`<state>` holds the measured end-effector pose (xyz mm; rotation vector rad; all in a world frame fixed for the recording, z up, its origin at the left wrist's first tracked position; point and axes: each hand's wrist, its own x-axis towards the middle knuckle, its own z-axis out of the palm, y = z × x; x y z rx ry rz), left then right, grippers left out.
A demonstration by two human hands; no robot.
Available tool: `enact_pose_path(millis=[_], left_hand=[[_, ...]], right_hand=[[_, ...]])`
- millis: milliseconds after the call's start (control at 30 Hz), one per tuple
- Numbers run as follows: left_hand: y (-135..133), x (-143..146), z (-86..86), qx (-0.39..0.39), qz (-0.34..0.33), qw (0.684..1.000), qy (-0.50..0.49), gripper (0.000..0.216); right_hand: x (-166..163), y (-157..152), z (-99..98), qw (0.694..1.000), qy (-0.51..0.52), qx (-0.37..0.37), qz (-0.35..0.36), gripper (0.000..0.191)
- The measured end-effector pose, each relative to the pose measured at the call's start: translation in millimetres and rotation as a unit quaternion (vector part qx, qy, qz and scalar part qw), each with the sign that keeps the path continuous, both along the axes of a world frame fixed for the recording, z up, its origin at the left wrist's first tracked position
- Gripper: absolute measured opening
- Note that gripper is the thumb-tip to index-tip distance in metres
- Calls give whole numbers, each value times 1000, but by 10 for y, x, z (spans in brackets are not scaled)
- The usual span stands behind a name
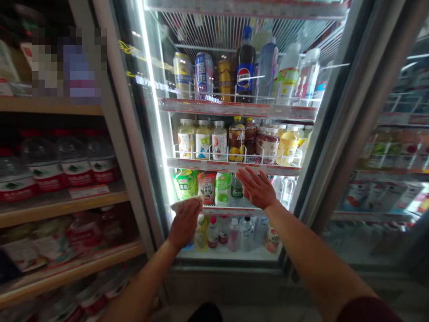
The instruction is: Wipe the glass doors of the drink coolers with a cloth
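Cloth [176, 205], pale, lies under the left hand [186, 219], seemingly against the glass door [231, 269]; whether fingers grip it, I cannot tell; right hand [257, 188] is flat, fingers extended, apparently empty; wiping seems underway; the next stroke calls for even pressure.

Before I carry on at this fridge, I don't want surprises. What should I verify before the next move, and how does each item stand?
1. Both hands free: not ok; the left hand holds a pale cloth.
2. Right hand free: ok, nothing visible in it.
3. Right palm's pressure on the glass: cannot tell.
4. Glass in front of the drinks: ok, reflections show on it.
5. Dark cola bottle upright: ok.
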<state>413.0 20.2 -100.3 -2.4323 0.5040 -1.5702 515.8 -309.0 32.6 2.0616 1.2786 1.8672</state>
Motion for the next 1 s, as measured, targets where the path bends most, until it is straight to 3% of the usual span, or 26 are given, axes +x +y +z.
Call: enact_pose_path(millis=[67,133,267,333,400,500,567,633,767,833,900,1000], left_hand=[[91,-36,-184,35,-21,999,31,63],[265,-25,-126,18,-9,999,26,63],[594,42,515,-82,59,994,-35,69],[591,46,702,-102,70,991,-45,70],[479,22,614,-98,63,993,-36,71],[303,-25,207,-55,30,998,2,69],[279,-29,98,-34,15,999,28,64],[325,2,294,-44,17,998,30,58],[396,121,1131,-120,35,992,-19,58],[322,164,1320,-152,41,987,-41,60],[211,176,1222,-157,45,986,-43,62],[135,165,891,-109,29,993,-14,64]], right_hand=[[-6,6,1,1000,-1,-2,-4,58],[-7,11,-2,1000,-5,-2,-7,58],[6,10,-16,1000,-6,0,-11,57],[10,10,-19,1000,-2,0,-8,57],[7,13,-17,1000,-4,1,-1,56],[-7,20,-6,1000,-6,2,1,57],[-14,22,1,1000,-5,3,-2,57],[-18,22,5,1000,-7,4,-3,57],[-13,23,2,1000,-9,5,-3,55],[-8,25,-5,1000,-8,5,-2,55],[-2,27,-11,1000,-6,4,-1,56],[7,24,-14,1000,-3,5,0,57]])
